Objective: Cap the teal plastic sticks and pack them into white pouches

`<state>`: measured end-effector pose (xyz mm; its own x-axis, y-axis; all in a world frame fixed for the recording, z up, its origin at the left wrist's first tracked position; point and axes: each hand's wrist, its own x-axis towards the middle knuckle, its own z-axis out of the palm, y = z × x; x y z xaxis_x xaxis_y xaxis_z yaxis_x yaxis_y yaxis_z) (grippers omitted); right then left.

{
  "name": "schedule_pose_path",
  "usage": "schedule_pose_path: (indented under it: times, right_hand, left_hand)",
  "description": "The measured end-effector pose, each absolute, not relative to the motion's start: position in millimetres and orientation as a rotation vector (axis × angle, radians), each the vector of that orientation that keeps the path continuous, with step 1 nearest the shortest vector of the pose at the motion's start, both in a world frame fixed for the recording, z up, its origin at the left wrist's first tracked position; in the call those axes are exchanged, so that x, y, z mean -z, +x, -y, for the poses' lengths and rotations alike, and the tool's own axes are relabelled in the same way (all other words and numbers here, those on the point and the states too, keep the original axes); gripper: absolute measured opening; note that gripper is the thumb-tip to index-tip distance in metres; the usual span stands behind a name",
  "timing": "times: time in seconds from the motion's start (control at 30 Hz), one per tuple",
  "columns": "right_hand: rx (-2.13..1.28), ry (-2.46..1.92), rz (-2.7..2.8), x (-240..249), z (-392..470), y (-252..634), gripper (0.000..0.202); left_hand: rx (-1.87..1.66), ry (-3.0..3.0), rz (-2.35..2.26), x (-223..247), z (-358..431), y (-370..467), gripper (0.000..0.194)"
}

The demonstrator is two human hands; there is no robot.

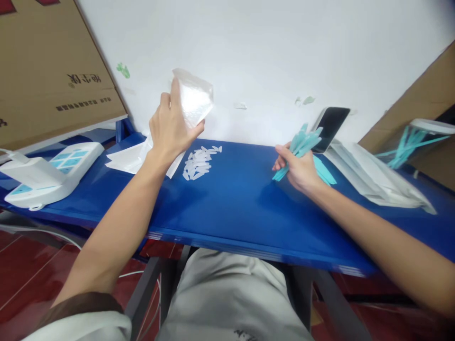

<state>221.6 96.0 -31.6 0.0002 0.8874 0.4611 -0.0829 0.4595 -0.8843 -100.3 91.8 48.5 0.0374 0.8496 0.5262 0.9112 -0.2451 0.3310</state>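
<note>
My left hand (170, 121) is raised over the far left part of the blue table, closed on a shiny white plastic pouch (195, 99). Its thumb and fingers grip the pouch's near side. Beneath it, white paper sheets (128, 158) lie partly hidden by my wrist. A heap of small whitish strips (199, 163) rests on the table just right of that hand. My right hand (296, 166) is closed around a bundle of flat turquoise strips (302, 142), held a little above the tabletop. More turquoise strips (323, 171) lie behind my right wrist.
A phone (332, 125) leans against the wall beyond my right hand. White plastic bags (380, 180) and a clear container with turquoise strips (405, 147) are at right. A power strip (76, 161) with a plugged-in white adapter (33, 173) sits at left, before a cardboard box (53, 61).
</note>
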Motion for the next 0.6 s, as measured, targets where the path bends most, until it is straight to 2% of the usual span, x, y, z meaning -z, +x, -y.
schedule_pose_path:
  times: [0.23, 0.6]
  right_hand:
    - [-0.857, -0.849, 1.409, 30.9, -97.9, 222.5, 0.040]
    - [-0.903, -0.916, 1.357, 30.6, -100.2, 223.5, 0.045]
  left_hand:
    - [0.870, -2.010, 1.883, -53.4, -77.9, -85.7, 0.119]
    - [0.841, -1.990, 1.885, -52.7, -79.5, -88.1, 0.128]
